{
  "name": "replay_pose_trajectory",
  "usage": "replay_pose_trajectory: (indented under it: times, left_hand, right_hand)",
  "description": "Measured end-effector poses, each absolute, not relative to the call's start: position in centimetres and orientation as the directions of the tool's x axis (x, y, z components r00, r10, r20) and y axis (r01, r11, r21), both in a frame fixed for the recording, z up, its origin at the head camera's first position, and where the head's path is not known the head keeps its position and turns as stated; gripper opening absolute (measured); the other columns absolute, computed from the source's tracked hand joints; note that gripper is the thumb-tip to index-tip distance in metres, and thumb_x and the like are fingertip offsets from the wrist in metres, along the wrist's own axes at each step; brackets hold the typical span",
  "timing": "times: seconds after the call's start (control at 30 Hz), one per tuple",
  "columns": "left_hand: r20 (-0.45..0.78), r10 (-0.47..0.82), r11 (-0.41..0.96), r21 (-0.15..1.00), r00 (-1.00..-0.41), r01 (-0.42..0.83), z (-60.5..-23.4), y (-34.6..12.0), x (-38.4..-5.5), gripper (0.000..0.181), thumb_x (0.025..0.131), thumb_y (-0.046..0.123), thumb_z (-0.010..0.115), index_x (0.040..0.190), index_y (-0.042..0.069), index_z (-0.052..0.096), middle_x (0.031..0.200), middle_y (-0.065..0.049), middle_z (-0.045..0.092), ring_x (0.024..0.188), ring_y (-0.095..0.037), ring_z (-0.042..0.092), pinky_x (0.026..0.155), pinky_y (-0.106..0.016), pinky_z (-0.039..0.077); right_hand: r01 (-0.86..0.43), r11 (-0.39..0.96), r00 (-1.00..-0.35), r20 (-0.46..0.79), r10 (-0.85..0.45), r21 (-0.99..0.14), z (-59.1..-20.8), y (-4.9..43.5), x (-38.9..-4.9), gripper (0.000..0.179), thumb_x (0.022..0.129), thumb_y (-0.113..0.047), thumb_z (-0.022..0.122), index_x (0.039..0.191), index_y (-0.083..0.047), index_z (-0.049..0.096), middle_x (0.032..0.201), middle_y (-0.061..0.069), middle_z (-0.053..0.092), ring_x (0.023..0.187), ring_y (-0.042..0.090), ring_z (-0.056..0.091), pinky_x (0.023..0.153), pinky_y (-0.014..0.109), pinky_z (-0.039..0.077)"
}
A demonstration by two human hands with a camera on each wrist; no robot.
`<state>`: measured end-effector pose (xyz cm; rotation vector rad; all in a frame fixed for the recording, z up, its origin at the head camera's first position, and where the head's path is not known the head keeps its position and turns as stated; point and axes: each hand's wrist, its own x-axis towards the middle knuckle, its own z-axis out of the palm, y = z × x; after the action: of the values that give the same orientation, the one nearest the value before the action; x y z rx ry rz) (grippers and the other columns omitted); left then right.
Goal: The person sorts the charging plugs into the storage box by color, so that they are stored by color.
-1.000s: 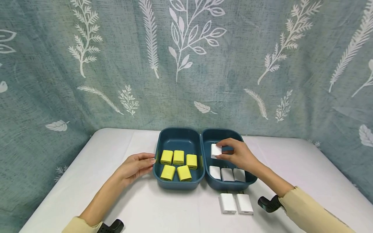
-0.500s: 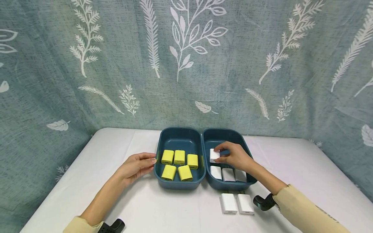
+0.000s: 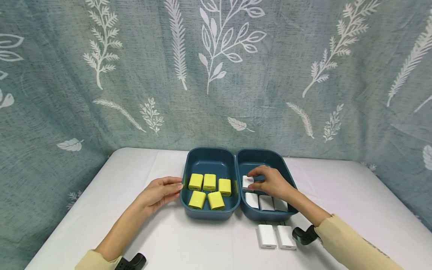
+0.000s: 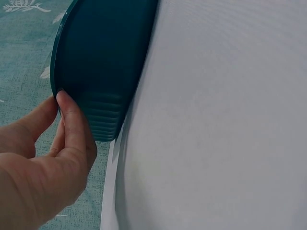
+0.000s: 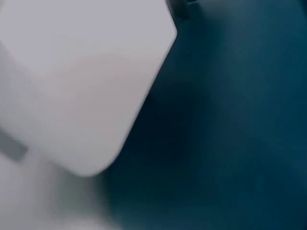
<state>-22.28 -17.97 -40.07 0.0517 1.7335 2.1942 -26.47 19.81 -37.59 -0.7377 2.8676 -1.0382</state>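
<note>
My right hand (image 3: 272, 181) reaches into the right blue container (image 3: 293, 180) and pinches a white charger plug (image 3: 247, 181) near its left wall. In front of that plug, several more white plugs (image 3: 266, 203) lie in a row, partly under the hand. A white plug (image 5: 91, 72) fills much of the right wrist view, blurred, with no fingers showing. My left hand (image 3: 164, 193) holds the left side of the left blue container (image 3: 209, 215); in the left wrist view, thumb and fingertips (image 4: 64, 98) pinch its rim. Several yellow charger plugs (image 3: 209, 182) lie inside that container.
Two white plugs (image 3: 267, 236) lie side by side on the white tabletop (image 3: 202, 247) in front of the right container. Both containers stand side by side near the table's back edge. A patterned curtain (image 3: 216, 75) hangs behind.
My right hand has lowered the white plug further into the right container, slightly left and toward the front row. The left hand keeps its grip on the rim. The view shifts slightly.
</note>
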Motion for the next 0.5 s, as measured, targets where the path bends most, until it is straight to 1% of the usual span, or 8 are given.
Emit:
replay_pose_trajectory:
  times: [0.23,0.37,0.5]
  left_hand:
    - [-0.177,0.29,-0.202,0.949,-0.94,-0.241,-40.1,-17.8,-22.3,0.041,0.095,-0.002,0.062,0.131,-0.014,0.048,0.095,-0.007,0.065,0.078,-0.011,0.066,0.073,-0.02,0.057]
    - [-0.175,0.295,-0.2,0.95,-0.939,-0.24,-40.1,-17.8,-22.2,0.042,0.095,-0.002,0.062,0.132,-0.014,0.048,0.096,-0.007,0.065,0.078,-0.011,0.066,0.073,-0.021,0.057]
    - [-0.177,0.288,-0.195,0.951,-0.941,-0.238,-40.1,-17.8,-22.2,0.041,0.095,-0.001,0.062,0.131,-0.014,0.048,0.097,-0.008,0.065,0.078,-0.012,0.066,0.074,-0.021,0.057]
  right_hand:
    - [-0.415,0.666,-0.898,0.16,-0.41,-0.62,-37.2,20.2,-25.9,0.034,0.086,-0.01,0.078,0.117,-0.001,0.069,0.115,0.011,0.064,0.11,0.035,0.061,0.084,0.037,0.058]
    - [-0.438,0.639,-0.888,0.194,-0.416,-0.632,-36.9,20.7,-25.4,0.032,0.086,-0.01,0.078,0.117,-0.001,0.069,0.114,0.01,0.063,0.11,0.036,0.06,0.084,0.037,0.058]
    - [-0.473,0.627,-0.873,0.229,-0.431,-0.62,-36.6,21.0,-25.1,0.031,0.088,-0.011,0.077,0.116,-0.002,0.069,0.114,0.01,0.063,0.109,0.036,0.059,0.085,0.038,0.057]
